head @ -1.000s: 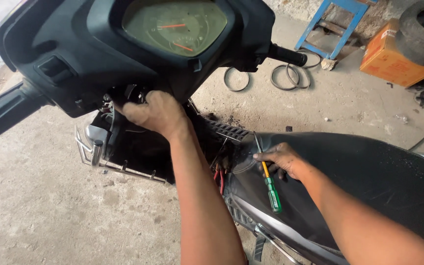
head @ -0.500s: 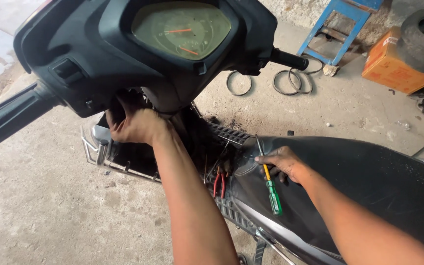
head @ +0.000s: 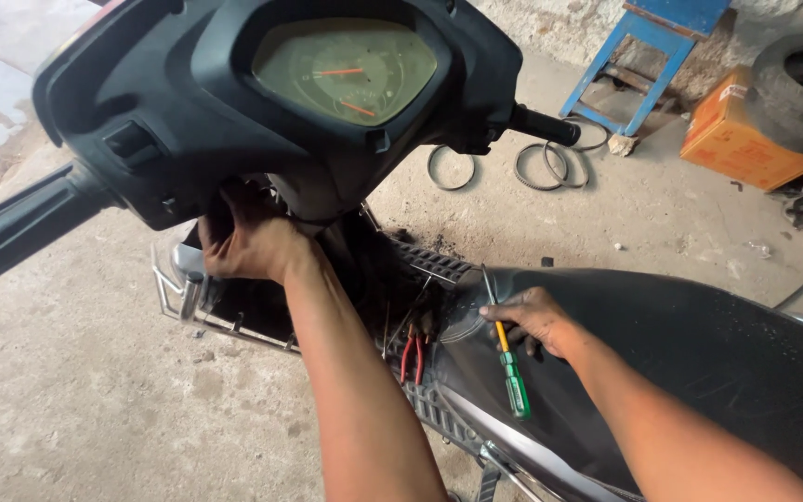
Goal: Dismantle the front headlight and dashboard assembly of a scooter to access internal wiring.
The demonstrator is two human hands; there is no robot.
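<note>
- The left hand (head: 245, 237) reached up under the black handlebar cowl (head: 188, 112) of a scooter, its fingers (head: 220, 209) curled into the dark gap behind the front panel; what they gripped, if anything, could not be told, as the cowl hid the fingertips.
- The right hand (head: 533, 318) rested on the front of the black seat (head: 699, 363), its fingers closed around a screwdriver (head: 509, 367) with an orange and green handle.
- The screwdriver lay along the seat's front edge, the handle pointing down toward the person and the metal shaft running up past the knuckles.
- Just left of the seat nose, red wires (head: 413, 353) hung in the opened body, between the two forearms.
- A ribbed black footboard strip (head: 431, 262) showed behind the wires, near the right hand.
- The speedometer dial (head: 346, 70) sat in the middle of the cowl, with two orange needles.
- The left handlebar grip (head: 11, 232) ran out toward the lower left edge; the right handlebar grip (head: 543, 125) stuck out on the far side.
- On the concrete floor (head: 76, 400) beyond the scooter lay several metal rings (head: 550, 165), well apart from both hands.
- Farther back stood a blue stool (head: 648, 46), an orange box (head: 741, 139) and a stack of tyres (head: 801, 88) by the wall.
</note>
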